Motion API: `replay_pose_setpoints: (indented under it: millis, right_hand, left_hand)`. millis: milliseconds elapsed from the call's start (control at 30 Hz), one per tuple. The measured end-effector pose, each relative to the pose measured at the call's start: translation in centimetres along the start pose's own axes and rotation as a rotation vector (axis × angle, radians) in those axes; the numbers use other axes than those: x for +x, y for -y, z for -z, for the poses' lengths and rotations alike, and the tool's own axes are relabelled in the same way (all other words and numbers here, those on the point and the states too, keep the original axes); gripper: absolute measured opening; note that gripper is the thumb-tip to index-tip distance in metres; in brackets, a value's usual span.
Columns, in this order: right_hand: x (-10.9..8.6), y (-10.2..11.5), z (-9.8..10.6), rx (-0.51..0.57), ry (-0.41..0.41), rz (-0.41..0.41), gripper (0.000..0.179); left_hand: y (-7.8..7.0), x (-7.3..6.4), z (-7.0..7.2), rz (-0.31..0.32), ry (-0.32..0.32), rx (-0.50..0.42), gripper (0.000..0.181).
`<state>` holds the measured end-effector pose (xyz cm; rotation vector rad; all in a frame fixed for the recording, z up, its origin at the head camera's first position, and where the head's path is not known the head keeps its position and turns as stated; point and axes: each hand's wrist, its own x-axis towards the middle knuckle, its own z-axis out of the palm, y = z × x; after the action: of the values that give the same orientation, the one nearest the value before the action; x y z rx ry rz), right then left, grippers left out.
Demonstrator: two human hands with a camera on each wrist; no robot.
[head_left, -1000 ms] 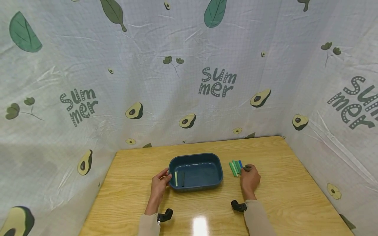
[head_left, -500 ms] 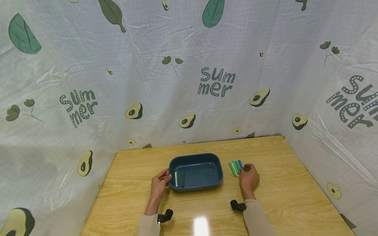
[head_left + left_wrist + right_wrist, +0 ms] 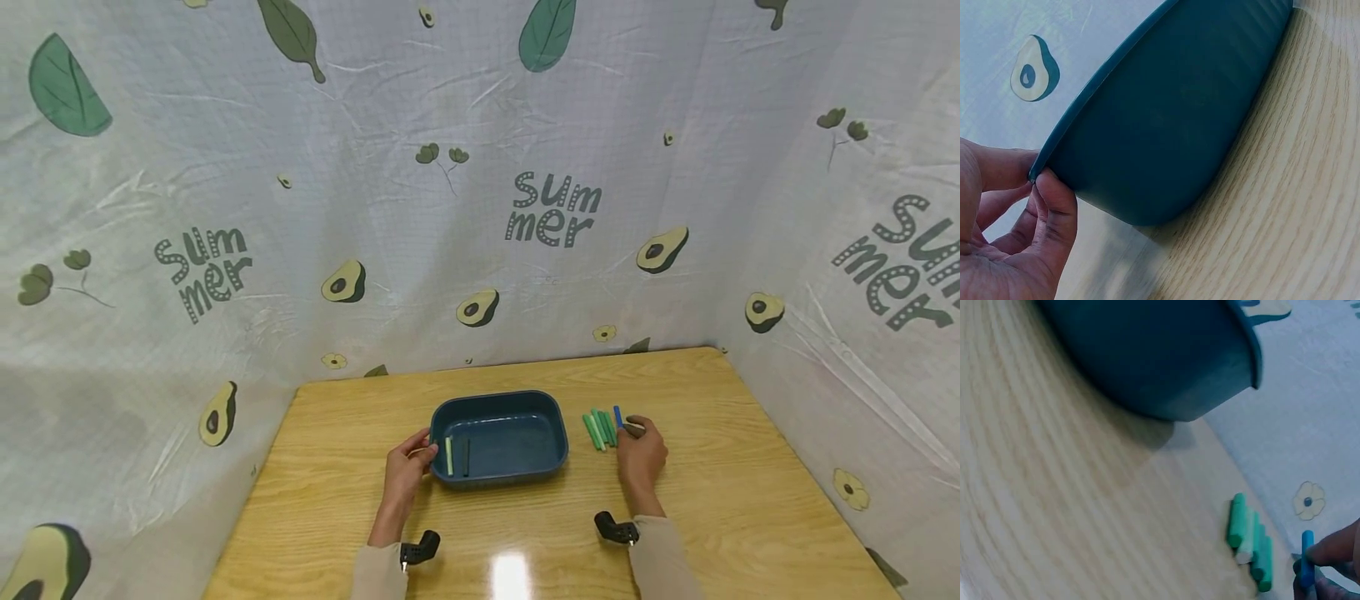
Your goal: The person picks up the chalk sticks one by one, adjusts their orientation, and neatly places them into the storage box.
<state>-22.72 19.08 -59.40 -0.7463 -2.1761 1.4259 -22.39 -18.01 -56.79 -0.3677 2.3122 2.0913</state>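
My left hand [image 3: 405,471] pinches the left rim of a dark teal tray [image 3: 498,481]; the left wrist view shows the thumb and fingers on either side of that rim. Inside the tray lie a pale green chalk stick [image 3: 449,456] and a dark stick [image 3: 466,457], side by side at the left end. To the right of the tray, my right hand [image 3: 641,457] pinches a blue chalk stick [image 3: 1308,550] between thumb and fingers. Several green chalk sticks [image 3: 1237,520] lie in a row just left of that hand.
The wooden table [image 3: 322,517] ends at a back edge behind the tray. A pale printed cloth [image 3: 420,250] hangs behind the table and along both sides. Wrist cameras [image 3: 420,550] sit on both forearms.
My right hand has shifted slightly right with the blue chalk stick, which now stands apart from the green row. The left hand and tray stay as they were.
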Motion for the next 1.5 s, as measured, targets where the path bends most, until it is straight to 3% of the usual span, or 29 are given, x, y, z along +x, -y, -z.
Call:
replay_pose_setpoints:
  millis: [133,300,500,600,933,1167,1500]
  right_hand:
    - [0.2,0.5,0.7,0.016,0.043,-0.018,0.032]
    - [0.6,1.1,1.7,0.042,0.169,-0.052,0.035]
    - [0.8,1.6,2.7,0.164,0.358,-0.157,0.043]
    - [0.8,1.6,3.0,0.234,0.406,-0.195,0.046]
    - [1.0,1.4,3.8,0.332,0.518,-0.194,0.048]
    - [1.0,2.0,4.4,0.388,0.593,-0.156,0.054]
    - [0.8,3.0,4.4,0.458,0.601,-0.135,0.048]
  left_hand:
    - [0.0,0.1,-0.1,-0.001,0.004,0.0,0.041]
    - [0.0,0.2,-0.2,-0.001,-0.002,-0.001,0.04]
    - [0.0,0.1,-0.1,0.003,0.001,-0.003,0.04]
    - [0.0,0.1,-0.1,0.004,0.006,-0.007,0.041]
    - [-0.3,0.0,0.0,0.017,0.018,-0.02,0.042]
    - [-2.6,-1.5,0.0,-0.011,0.036,-0.032,0.042]
    - [-2.9,-1.9,0.0,-0.01,0.037,-0.02,0.041]
